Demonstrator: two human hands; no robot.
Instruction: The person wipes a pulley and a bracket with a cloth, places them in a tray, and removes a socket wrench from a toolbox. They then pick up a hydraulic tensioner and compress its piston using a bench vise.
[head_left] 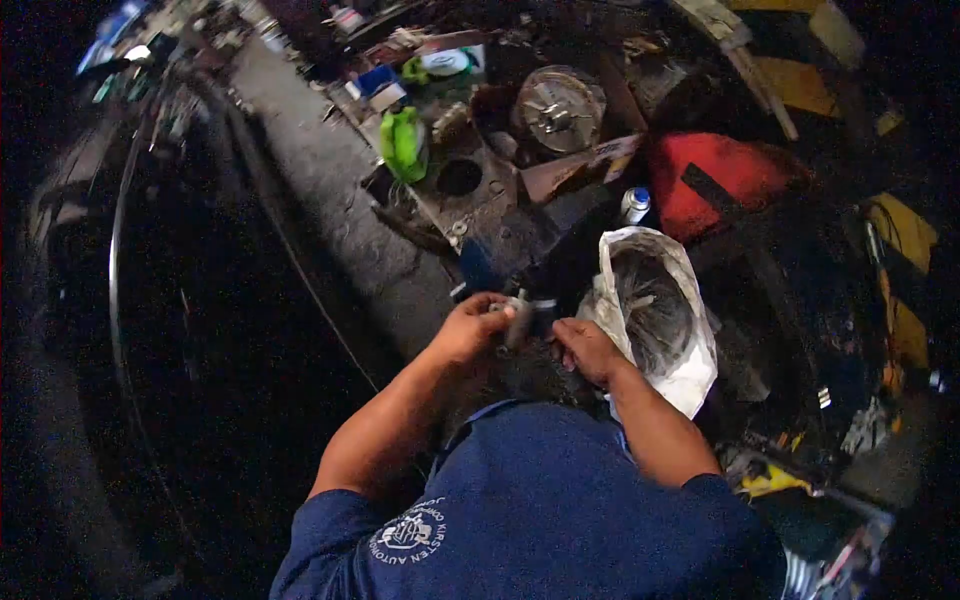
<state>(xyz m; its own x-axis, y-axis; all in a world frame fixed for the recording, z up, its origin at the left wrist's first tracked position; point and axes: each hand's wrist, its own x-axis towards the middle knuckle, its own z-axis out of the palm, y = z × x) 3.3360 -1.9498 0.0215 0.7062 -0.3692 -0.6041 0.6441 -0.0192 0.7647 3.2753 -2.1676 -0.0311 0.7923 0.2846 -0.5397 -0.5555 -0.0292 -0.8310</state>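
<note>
My left hand (472,328) is closed, thumb and fingers pinching a small greyish metal part (516,318) whose kind is blurred. Just to its right, my right hand (588,350) has its fingers curled in. Whatever it may hold is hidden or too dark to make out. Between and beyond both hands stands a dark, bluish fixture (483,268), perhaps a vise, though shadow hides its shape. A white sack (690,385) with its mouth folded open sits right beside my right hand.
Beyond the hands is a cluttered bench with a cardboard box (570,175) holding a round metal part (560,110). Nearby are a bright green container (402,143), a blue-capped can (635,205) and a red cover (715,180). A dark vehicle body (200,290) fills the left side.
</note>
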